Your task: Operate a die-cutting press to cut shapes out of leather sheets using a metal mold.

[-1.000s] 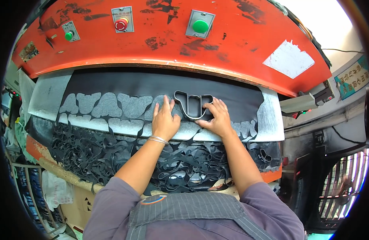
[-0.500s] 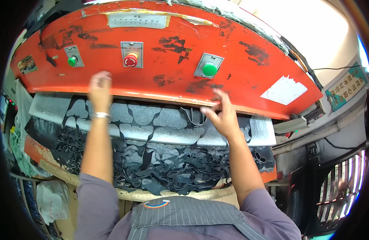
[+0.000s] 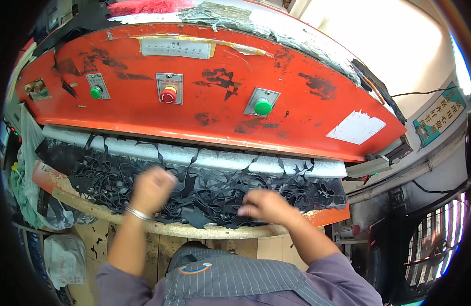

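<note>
My left hand is over a heap of tangled black scrap strips, its fingers curled in and a little blurred. My right hand is above the right part of the same heap, knuckles bent and fingers drawn together. What either hand holds, if anything, is hidden. Along the back of the heap runs a pale rounded board edge, with thin black strips hanging over it. The board reaches in beneath a red machine front. A small dark loop-shaped thing lies at the heap's right end.
On the red front sit a left green button, a red stop button and a right green button. A worn wooden edge bounds the bench towards me. A white bag stands low at the left.
Both hands have come back from the machine's lower edge to the scraps, their fingers curling in. The board and heap have slid farther under the red front; a metal loop-shaped piece has gone from view.
</note>
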{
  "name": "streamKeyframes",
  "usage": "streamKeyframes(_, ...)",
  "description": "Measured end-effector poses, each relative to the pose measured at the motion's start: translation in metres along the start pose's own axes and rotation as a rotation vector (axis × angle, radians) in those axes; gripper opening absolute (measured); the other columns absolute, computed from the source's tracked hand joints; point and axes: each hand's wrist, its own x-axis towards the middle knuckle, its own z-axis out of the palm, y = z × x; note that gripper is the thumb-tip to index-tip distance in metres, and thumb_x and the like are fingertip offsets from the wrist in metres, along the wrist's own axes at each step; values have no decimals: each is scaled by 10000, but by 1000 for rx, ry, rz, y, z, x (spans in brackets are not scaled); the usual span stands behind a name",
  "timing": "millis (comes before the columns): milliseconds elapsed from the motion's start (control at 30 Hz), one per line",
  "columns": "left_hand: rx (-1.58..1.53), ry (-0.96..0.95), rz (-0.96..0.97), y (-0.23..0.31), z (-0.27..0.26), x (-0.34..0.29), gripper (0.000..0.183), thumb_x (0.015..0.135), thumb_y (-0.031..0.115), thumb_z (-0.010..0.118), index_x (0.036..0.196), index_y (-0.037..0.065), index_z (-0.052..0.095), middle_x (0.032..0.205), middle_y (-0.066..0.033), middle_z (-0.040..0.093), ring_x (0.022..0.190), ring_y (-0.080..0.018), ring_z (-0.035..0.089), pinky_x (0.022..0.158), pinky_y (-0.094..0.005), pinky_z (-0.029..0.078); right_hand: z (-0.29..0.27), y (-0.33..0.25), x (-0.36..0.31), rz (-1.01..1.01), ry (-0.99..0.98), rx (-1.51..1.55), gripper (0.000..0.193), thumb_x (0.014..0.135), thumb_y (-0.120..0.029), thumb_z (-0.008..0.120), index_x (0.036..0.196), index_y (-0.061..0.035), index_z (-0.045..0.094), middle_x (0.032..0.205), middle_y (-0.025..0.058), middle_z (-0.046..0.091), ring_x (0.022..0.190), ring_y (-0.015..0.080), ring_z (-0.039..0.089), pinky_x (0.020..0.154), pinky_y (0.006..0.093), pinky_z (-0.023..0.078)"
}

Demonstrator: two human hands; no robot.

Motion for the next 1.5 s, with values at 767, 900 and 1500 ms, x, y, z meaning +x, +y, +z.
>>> streamKeyframes(767, 223, -435, 91, 19, 72, -77, 140, 773, 223, 691, 785, 92, 740, 761, -82, 680, 689, -276, 609, 664, -358, 492, -70, 94, 182, -837, 164, -910, 230, 815, -178, 531, 1001, -119, 652, 1210, 61, 585, 1192, 240, 520, 905, 364, 459)
streamKeyframes(900, 101, -218, 159, 35, 60, -30, 100, 807, 159, 670, 819, 68, 709, 774, -85, 674, 731, -283, 616, 667, -356, 500, -75, 104, 245, -1122, -196, -808, 152, 791, -169, 546, 792, -80, 669, 1102, 65, 625, 1128, 259, 556, 947, 363, 450)
streamKeyframes(1500, 208, -138, 286, 18, 229, 97, 716, 814, 173, 606, 1406, -76, 288, 1202, -126, 629, 1125, -288, 565, 1078, -441, 323, -82, 203, 82, 135, 474, -133, 222, 852, -204, 617, 917, 3, 661, 868, 195, 627, 878, 366, 598, 783, 413, 474)
